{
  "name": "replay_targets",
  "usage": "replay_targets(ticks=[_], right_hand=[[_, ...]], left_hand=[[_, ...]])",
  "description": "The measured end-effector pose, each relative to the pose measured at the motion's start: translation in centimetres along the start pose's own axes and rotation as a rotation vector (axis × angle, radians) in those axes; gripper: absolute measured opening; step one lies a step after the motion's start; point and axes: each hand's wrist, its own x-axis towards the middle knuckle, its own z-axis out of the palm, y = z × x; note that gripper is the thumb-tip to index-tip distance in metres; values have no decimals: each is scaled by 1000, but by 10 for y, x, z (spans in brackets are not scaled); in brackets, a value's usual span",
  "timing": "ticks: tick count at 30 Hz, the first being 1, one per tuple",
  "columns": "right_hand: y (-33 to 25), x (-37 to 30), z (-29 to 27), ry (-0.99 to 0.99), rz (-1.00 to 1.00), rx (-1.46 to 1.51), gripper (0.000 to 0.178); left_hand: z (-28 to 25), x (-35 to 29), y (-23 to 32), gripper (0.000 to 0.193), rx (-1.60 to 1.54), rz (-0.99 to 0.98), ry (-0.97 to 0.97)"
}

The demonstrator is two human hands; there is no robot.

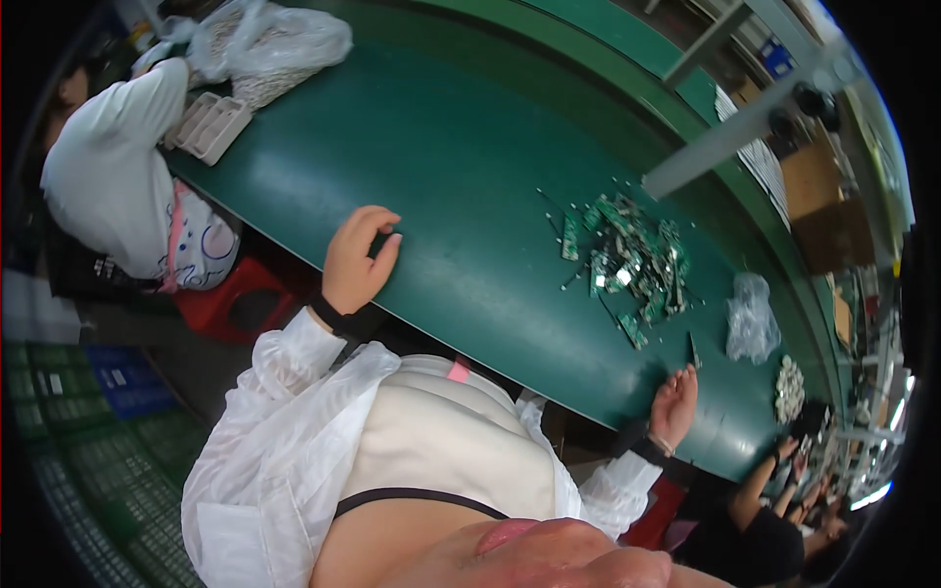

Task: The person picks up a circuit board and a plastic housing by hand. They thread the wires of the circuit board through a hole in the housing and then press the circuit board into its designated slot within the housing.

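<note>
My left hand [359, 260] rests at the near edge of the green table [461, 235], thumb and fingers apart, with nothing between them. To the right, my right hand [673, 408] is closed near the same edge, palm turned partly up. From its fingertips a thin, dark, pointed tool [694, 347] sticks up; its exact kind is too small to tell. A loose heap of small green circuit boards [639, 263] with wires and shiny metal parts lies on the table between my hands, farther back.
A clear plastic bag [752, 319] and a pile of small whitish parts [788, 389] lie at the right. A grey post [730, 147] rises behind the boards. At far left, a person in white [113, 176] sits by a compartment tray [212, 127] and a filled bag [265, 54].
</note>
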Motion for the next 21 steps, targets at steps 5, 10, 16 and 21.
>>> replay_targets(ticks=[5, 10, 16, 21], right_hand=[[7, -13, 9, 7, -59, -131, 23], [8, -17, 10, 10, -93, -105, 21], [11, -25, 23, 40, -129, -114, 21], [8, -29, 20, 35, -100, -133, 20]], left_hand=[[-1, 0, 1, 24, -8, -20, -15], [0, 2, 2, 23, -2, -22, -27], [2, 4, -2, 21, -23, -45, -56], [3, 6, 3, 19, -32, -63, -54]])
